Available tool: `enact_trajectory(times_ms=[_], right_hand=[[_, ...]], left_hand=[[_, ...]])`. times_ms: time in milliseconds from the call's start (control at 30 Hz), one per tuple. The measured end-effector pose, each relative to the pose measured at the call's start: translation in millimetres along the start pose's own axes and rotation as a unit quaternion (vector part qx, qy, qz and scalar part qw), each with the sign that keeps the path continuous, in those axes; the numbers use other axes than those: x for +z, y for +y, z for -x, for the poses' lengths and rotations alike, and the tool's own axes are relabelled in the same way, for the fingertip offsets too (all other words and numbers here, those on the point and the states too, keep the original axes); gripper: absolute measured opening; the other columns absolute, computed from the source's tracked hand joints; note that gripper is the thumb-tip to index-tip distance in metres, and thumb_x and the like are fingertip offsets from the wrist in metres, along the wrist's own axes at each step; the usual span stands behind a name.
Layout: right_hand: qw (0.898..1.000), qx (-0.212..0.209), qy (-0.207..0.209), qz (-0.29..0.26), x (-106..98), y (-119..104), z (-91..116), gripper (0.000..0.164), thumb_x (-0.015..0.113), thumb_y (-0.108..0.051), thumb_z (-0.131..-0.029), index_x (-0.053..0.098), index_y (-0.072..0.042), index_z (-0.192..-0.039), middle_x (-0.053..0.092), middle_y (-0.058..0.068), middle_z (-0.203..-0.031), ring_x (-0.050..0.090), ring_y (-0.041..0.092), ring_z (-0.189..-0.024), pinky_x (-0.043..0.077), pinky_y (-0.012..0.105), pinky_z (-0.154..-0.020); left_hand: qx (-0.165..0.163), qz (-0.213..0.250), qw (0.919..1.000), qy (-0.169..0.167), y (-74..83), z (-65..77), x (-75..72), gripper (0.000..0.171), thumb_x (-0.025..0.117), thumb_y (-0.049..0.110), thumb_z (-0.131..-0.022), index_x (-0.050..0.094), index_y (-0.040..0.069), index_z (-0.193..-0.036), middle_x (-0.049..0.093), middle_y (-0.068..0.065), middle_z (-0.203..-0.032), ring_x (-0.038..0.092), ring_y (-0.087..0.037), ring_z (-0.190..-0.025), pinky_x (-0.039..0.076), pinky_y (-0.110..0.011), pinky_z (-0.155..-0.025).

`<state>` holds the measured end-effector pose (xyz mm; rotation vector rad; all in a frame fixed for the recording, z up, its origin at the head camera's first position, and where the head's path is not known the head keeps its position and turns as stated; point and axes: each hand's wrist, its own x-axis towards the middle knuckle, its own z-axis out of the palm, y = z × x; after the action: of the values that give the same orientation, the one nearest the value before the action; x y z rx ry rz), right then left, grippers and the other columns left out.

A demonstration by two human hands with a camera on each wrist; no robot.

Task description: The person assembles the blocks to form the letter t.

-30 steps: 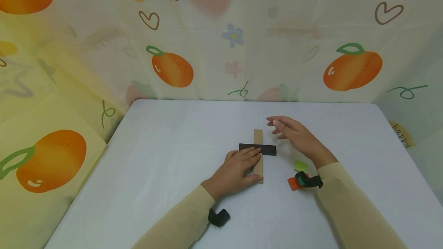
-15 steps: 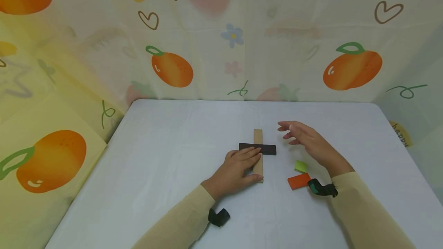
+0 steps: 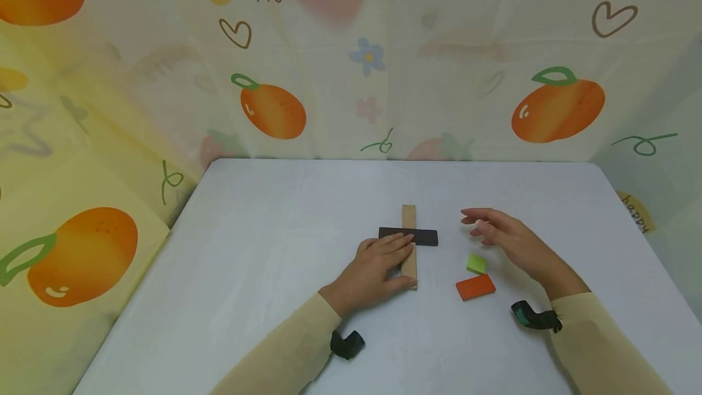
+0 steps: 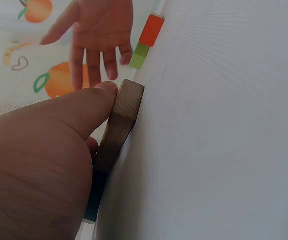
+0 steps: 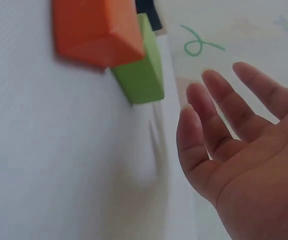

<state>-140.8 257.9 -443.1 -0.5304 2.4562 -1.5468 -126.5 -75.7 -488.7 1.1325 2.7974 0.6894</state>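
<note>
Wood [image 3: 410, 266] lies on a white table [image 3: 274, 230], its length pointing away from the person, and a black block [image 3: 425, 238] crosses it like a bar. Whether the wood is one piece or two at that bar, I cannot tell. The left hand [image 3: 375, 267] rests over the crossing, its fingers side by side and nearly straight, its thumb stretched away from them and touching the wood near its closer end. It lies on the pieces rather than clamping round them. The right hand [image 3: 507, 236] hangs above the table, right of the crossing, its fingers loosely bent and its thumb apart from them. Just below it sits a green block [image 3: 476, 263], and nearer the person, an orange block [image 3: 475, 288], slightly askew; whether those two touch is unclear. Both arms have tan sleeves [image 3: 285, 346]. Behind the table hangs a pale cloth [image 3: 329, 78] printed with oranges, hearts and "happy".
</note>
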Motion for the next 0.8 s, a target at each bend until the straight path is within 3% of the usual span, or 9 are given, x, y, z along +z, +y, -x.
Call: enact_trajectory(times_ms=[333, 567, 800], right_hand=[[0.998, 0.048, -0.009, 0.03, -2, 19, 17, 0.048, 0.065, -0.025, -0.112, 0.057, -0.007, -0.157, 0.065, 0.012, -0.148, 0.06, 0.029, -0.124, 0.052, 0.032, -0.098], [0.998, 0.063, 0.001, 0.017, 2, 32, 25, 0.049, 0.078, -0.024, -0.105, 0.065, -0.011, -0.15, 0.065, 0.008, -0.147, 0.062, 0.028, -0.121, 0.051, 0.021, -0.096], [0.998, 0.045, 0.007, 0.04, 8, 41, 30, 0.042, 0.08, -0.022, -0.103, 0.07, -0.015, -0.142, 0.066, 0.003, -0.144, 0.06, 0.027, -0.124, 0.045, 0.017, -0.1]], left_hand=[[0.0, 0.01, 0.9999, 0.002, -1.5, 0.9, 1.2, 0.075, 0.067, 0.057, -0.107, 0.05, 0.013, -0.165, 0.039, 0.004, -0.173, 0.026, -0.011, -0.16, 0.028, -0.054, -0.122], [-0.003, 0.013, 0.9999, -0.004, -0.6, 0.4, 0.3, 0.075, 0.067, 0.056, -0.107, 0.049, 0.013, -0.166, 0.038, 0.004, -0.173, 0.025, -0.011, -0.161, 0.027, -0.054, -0.123], [0.002, 0.001, 1.0, 0.0, -1.1, 0.2, 0.8, 0.076, 0.065, 0.058, -0.107, 0.049, 0.013, -0.166, 0.038, 0.004, -0.173, 0.026, -0.011, -0.161, 0.028, -0.054, -0.122]])
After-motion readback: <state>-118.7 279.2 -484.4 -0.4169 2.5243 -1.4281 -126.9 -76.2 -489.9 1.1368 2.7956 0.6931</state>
